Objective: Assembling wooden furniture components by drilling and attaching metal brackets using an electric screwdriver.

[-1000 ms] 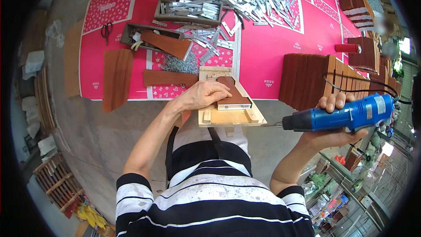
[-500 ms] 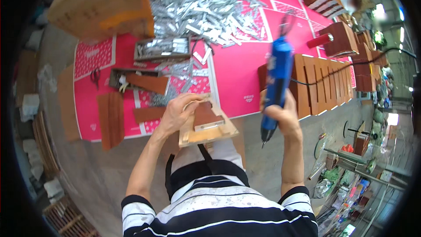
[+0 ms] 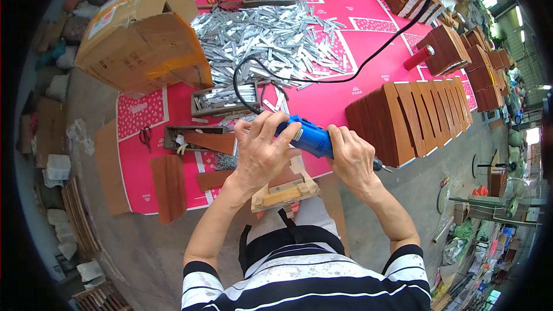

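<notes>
A blue electric screwdriver [image 3: 311, 137] lies crosswise between my hands, its bit pointing right. My right hand [image 3: 355, 160] is wrapped round its front part. At the rear end, where a black cable [image 3: 368, 72] leaves it, the fingers of my left hand [image 3: 264, 148] are closed on the body. Below them a pale wooden jig [image 3: 282, 197] rests on my lap, with a reddish-brown board [image 3: 288, 178] set in it. My left hand covers part of the jig's far side.
A pink-covered table [image 3: 311, 103] carries a heap of metal strips [image 3: 271, 40], stacked brown boards [image 3: 374, 121], and a red cylinder [image 3: 419, 57]. On the left are a cardboard box [image 3: 144, 52], scissors [image 3: 146, 137], a tray of strips [image 3: 224, 99], and loose brown boards [image 3: 167, 187].
The screwdriver has swung from upright on the right to crosswise in front of me. My left hand has left the jig and taken its rear end. The view has shifted.
</notes>
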Available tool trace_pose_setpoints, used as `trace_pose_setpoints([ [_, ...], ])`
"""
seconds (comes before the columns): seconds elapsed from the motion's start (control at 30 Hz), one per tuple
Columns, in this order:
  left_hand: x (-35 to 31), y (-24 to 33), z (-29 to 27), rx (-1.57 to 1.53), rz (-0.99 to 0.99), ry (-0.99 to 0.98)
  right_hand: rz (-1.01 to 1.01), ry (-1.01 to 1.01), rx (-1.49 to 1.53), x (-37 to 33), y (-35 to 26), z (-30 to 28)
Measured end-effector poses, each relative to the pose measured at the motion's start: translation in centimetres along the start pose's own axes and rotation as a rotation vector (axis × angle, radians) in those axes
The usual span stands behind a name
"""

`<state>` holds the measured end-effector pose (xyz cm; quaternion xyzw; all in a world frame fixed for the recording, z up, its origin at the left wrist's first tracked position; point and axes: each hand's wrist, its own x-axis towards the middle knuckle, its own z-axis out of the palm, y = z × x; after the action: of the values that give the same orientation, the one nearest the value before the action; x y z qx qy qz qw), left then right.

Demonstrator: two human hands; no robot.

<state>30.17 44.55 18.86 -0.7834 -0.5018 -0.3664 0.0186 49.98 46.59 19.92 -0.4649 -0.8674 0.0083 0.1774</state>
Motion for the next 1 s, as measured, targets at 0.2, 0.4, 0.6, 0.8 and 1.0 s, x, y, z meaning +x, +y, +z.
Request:
trace_pose_setpoints([
  [0.2, 1.2, -0.6, -0.6, 0.017, 0.007, -0.193, -0.093, 0.007, -0.072, 0.0, 0.1, -0.1],
  [0.4, 1.0, -0.8, 0.0, -0.205, -0.04, -0.227, -0.117, -0.01, -0.064, -0.4, 0.0, -0.3],
  [0.6, 1.4, -0.9, -0.6, -0.263, -0.058, -0.348, -0.065, -0.041, 0.03, -0.7, -0.3, 0.3],
  [0.8, -0.7, -1.6, -3.3, -0.206, -0.069, 0.104, 0.472, -0.123, 0.56, -0.4, 2.7, -1.5],
  [1.0, -11.2, -4.2, 0.7, -1.042, -0.627, -0.345, 0.407, 0.118, 1.863, -1.1, 1.5, -4.4],
])
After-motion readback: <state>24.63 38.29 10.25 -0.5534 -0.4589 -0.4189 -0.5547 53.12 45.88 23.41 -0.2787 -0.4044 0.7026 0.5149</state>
